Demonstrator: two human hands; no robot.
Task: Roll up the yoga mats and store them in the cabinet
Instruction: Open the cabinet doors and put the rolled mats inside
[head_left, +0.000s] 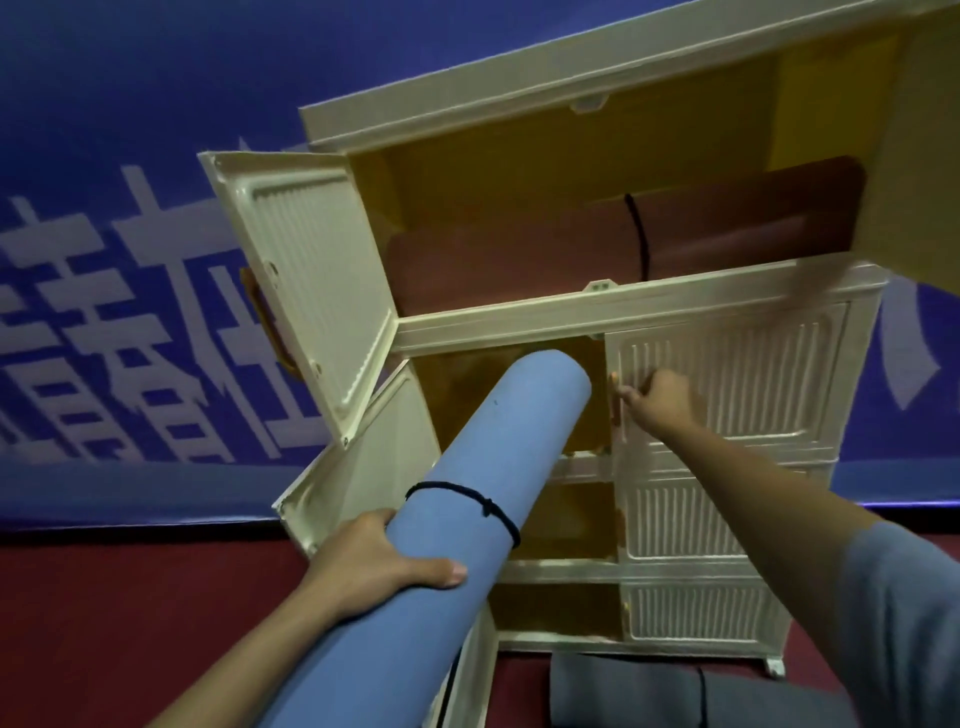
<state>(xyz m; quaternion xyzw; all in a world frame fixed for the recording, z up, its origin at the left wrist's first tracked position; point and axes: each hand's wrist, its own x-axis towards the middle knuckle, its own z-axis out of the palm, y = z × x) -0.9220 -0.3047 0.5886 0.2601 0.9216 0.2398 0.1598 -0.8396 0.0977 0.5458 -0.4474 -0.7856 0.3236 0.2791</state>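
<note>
A rolled blue yoga mat (483, 467), tied with a black cord, points up and away toward the second compartment of the cream cabinet (623, 306). My left hand (379, 561) grips the roll from the left, below the cord. My right hand (660, 400) holds the handle at the left edge of the second compartment's right door (737, 384). A rolled brown mat (597, 249) with a black cord lies in the top compartment. A dark grey rolled mat (675, 691) lies on the floor in front of the cabinet.
The top left door (306, 280) and the lower left door (374, 467) stand swung open to the left. The lower right doors (696, 525) are closed. Behind the cabinet hangs a blue banner (130, 312) with white characters. The floor (130, 597) is dark red.
</note>
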